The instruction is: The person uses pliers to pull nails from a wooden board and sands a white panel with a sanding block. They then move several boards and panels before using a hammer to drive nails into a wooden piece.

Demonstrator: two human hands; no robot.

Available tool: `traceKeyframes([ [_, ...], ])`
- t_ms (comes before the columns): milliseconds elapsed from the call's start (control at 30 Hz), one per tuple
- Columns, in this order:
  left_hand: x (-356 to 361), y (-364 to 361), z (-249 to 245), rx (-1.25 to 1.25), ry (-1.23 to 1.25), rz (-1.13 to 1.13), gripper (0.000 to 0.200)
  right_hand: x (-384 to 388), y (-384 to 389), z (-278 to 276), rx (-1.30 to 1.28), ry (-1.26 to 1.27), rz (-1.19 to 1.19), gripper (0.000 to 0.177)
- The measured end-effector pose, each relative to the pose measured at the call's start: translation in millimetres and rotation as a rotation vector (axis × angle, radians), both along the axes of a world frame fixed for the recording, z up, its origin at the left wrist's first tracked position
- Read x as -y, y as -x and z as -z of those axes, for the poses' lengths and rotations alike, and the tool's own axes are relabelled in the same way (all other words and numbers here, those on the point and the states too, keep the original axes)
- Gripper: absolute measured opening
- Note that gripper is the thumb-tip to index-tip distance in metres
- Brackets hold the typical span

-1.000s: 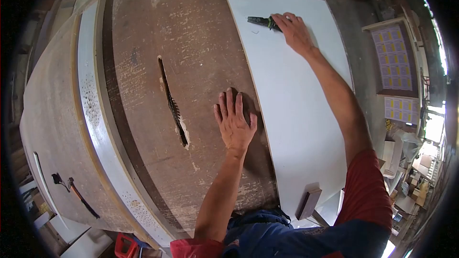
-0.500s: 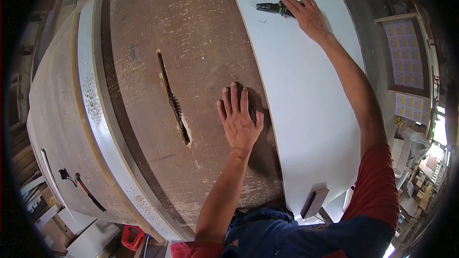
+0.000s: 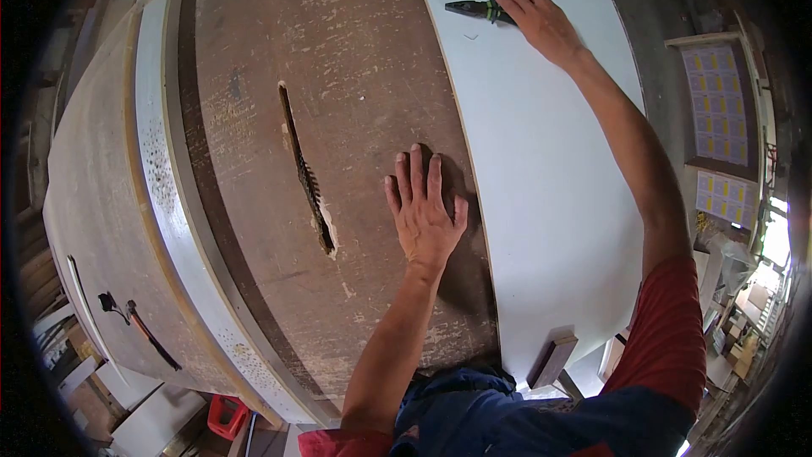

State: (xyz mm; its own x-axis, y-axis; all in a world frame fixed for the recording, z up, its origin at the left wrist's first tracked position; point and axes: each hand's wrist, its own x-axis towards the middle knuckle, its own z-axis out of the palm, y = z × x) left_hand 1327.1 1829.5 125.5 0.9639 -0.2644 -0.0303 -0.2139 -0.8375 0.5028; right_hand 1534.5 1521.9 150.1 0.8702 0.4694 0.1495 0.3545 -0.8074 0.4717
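Note:
My right hand [image 3: 545, 27] is closed round the handles of a pair of pliers [image 3: 470, 9] with dark jaws and green on the grip. The pliers lie low over the far end of a white panel [image 3: 558, 178], their jaws pointing left. Close by on the panel is a small bent piece of wire [image 3: 471, 37], perhaps a staple. My left hand [image 3: 423, 216] rests palm down, fingers spread, on the worn brown tabletop [image 3: 372, 118], just left of the panel's edge. It holds nothing.
A ragged slot [image 3: 306, 173] cuts through the tabletop left of my left hand. Further left runs a long white strip [image 3: 165, 165] with wooden edges. A dark block [image 3: 551, 361] sits at the panel's near end. A red plastic object [image 3: 227, 416] stands low at left.
The pliers have turned slightly in my right hand, and their jaws now look narrower and more pointed. My left hand stays in place. The whole view has shifted a little.

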Motion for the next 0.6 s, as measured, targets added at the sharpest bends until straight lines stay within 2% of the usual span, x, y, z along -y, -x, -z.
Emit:
traceKeyframes([
  [67,-0.1,-0.5,-0.3,0.003,0.006,0.002,0.064,0.1,-5.3,-2.4,0.003,0.003,-0.030,0.044],
  [133,-0.9,-0.5,-1.1,-0.012,0.004,0.004,0.064,-3.1,-10.0,-9.0,-0.183,-0.271,-0.004,0.034],
  [167,-1.1,-0.7,-1.3,-0.023,0.002,0.008,0.064,-8.5,-11.7,-16.4,-0.185,-0.269,-0.005,0.034],
  [233,-0.8,-0.8,-1.0,-0.024,0.005,0.004,0.064,-20.1,-14.4,-33.1,-0.467,-0.386,0.243,0.025],
  [333,-0.9,-1.2,-1.8,-0.027,0.009,0.000,0.065,-12.1,-26.5,-36.6,-0.529,-0.496,0.200,0.026],
  [367,-1.4,-1.2,-2.4,-0.031,0.009,0.001,0.065,-14.6,-30.8,-42.0,-0.531,-0.495,0.199,0.026],
  [433,-1.8,-1.2,-2.9,-0.036,0.018,0.004,0.065,-24.1,-43.2,-62.7,-0.834,-0.438,0.416,0.023],
  [467,-1.9,-0.7,-3.0,-0.040,0.026,0.009,0.064,-26.4,-47.5,-70.9,-0.945,-0.502,0.548,0.024],
  [600,-1.2,-0.4,-2.9,-0.027,0.021,0.009,0.065,-33.7,-68.2,-88.4,-1.154,-0.470,0.636,0.030],
])
